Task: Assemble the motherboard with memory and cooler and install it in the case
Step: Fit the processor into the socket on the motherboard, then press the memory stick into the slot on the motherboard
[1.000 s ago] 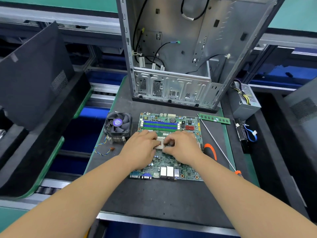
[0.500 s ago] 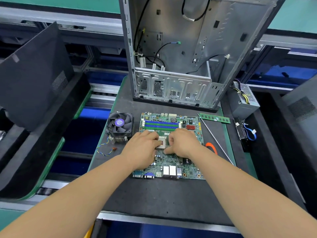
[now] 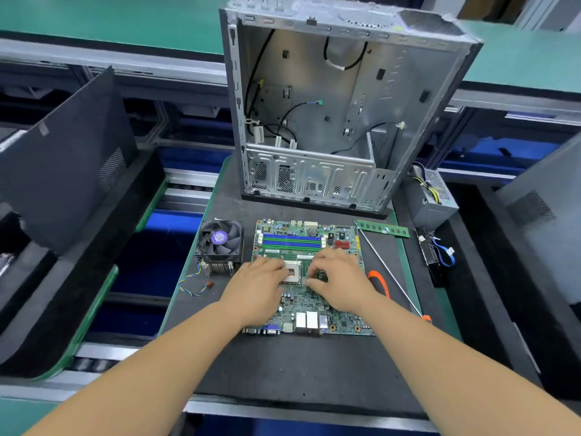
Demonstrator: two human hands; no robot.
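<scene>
Head view, motherboard (image 3: pixel 309 291) under left hand (image 3: pixel 256 291), right hand (image 3: pixel 341 283)

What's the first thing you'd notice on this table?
Two bare hands, the left hand and right hand, meet over the middle of a green motherboard lying flat on the dark mat. Behind it stands a big open metal computer case, and a black cooler fan sits left of the board.

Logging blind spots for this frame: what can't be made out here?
- CPU socket, head view: edges covered by left hand and right hand; latch state unclear.
- Motherboard markings: too small.
- Screwdriver handle: partly behind right forearm.
- Case top: blurred.
</scene>
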